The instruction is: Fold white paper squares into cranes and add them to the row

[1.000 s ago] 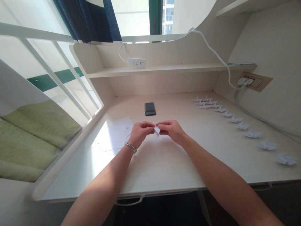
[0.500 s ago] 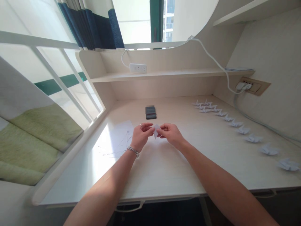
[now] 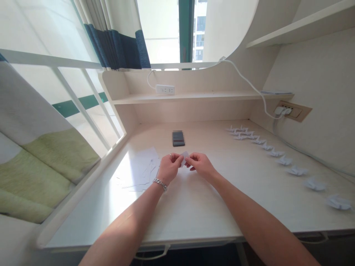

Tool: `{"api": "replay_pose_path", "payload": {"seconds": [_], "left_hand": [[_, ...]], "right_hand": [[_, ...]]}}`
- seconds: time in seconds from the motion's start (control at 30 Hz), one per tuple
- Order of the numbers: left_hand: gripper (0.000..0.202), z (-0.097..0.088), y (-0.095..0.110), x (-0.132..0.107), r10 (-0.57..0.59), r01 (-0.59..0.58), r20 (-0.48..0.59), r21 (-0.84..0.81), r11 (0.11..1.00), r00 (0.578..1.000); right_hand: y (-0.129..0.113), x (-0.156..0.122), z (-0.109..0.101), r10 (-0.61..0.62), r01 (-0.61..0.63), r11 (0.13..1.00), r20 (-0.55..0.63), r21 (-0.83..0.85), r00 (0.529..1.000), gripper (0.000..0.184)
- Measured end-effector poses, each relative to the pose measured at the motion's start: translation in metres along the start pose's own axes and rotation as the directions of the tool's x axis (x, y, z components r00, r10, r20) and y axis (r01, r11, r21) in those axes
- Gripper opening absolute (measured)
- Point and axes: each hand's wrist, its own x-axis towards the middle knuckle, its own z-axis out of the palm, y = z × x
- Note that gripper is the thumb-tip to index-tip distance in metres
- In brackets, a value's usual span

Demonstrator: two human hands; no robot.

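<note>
A small piece of folded white paper (image 3: 184, 157) is pinched between my two hands above the middle of the desk. My left hand (image 3: 169, 168), with a ring and a chain bracelet at the wrist, closes on its left side. On the right side, the thumb and fingers of my right hand (image 3: 201, 164) grip it. Fingers cover part of the paper, so its exact folds cannot be made out. Loose white paper sheets (image 3: 138, 166) lie left of my left hand, partly in sunlight.
Several folded paper cranes (image 3: 297, 170) stand in a row along the right side of the desk (image 3: 222, 210). A dark, blurred-out object (image 3: 178, 138) lies beyond my hands. A power strip (image 3: 165, 89) rests on the back shelf, and a white cable (image 3: 249, 79) runs to the wall socket (image 3: 294, 111).
The view has tilted up slightly, so everything sits lower in the picture. The paper between my fingers has turned, its lower point no longer hanging straight down. Both hands keep their grip.
</note>
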Motion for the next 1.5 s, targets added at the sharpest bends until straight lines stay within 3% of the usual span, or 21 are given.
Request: {"api": "replay_pose_path", "payload": {"seconds": [0.13,0.3,0.5,0.63,0.73,0.97,1.13,1.33,1.5], "left_hand": [[0.021,0.001,0.004,-0.001,0.043,-0.042,-0.053,0.011,0.999,0.998],[0.024,0.002,0.005,-0.001,-0.012,0.015,0.050,-0.063,0.998,0.999],[0.023,0.001,0.003,-0.001,0.006,-0.006,0.022,-0.044,0.999,1.000],[0.022,0.002,0.005,-0.002,0.018,-0.018,-0.003,-0.046,0.999,1.000],[0.020,0.002,0.009,-0.004,0.024,-0.025,-0.016,-0.056,0.998,1.000],[0.024,0.001,0.008,-0.004,-0.007,0.020,0.073,-0.181,0.983,0.997],[0.027,0.000,0.005,-0.004,0.017,0.005,0.095,-0.224,0.975,0.995],[0.030,0.001,0.007,-0.005,0.005,0.050,0.169,-0.319,0.946,0.986],[0.029,-0.001,0.006,-0.002,0.016,-0.013,0.021,-0.148,0.989,1.000]], "right_hand": [[0.000,-0.002,0.004,0.008,-0.006,0.999,0.063,-0.032,0.998,0.026],[-0.002,-0.002,0.003,-0.028,0.028,0.999,0.021,-0.023,0.999,0.025],[-0.002,-0.005,0.007,-0.001,0.017,0.994,0.154,-0.106,0.988,0.014],[-0.004,-0.006,0.008,0.023,-0.016,0.997,0.100,-0.070,0.995,0.010],[-0.005,-0.005,0.005,0.027,-0.023,0.999,0.105,-0.036,0.994,0.017],[0.002,-0.002,0.004,-0.094,0.097,0.995,0.123,-0.022,0.988,0.017],[0.001,-0.004,0.008,-0.050,0.054,0.998,0.169,-0.022,0.984,0.016],[0.001,-0.006,0.007,-0.100,0.122,0.987,0.196,-0.105,0.976,0.021],[-0.005,-0.003,-0.004,-0.031,0.046,0.992,0.129,-0.113,0.991,0.029]]}}
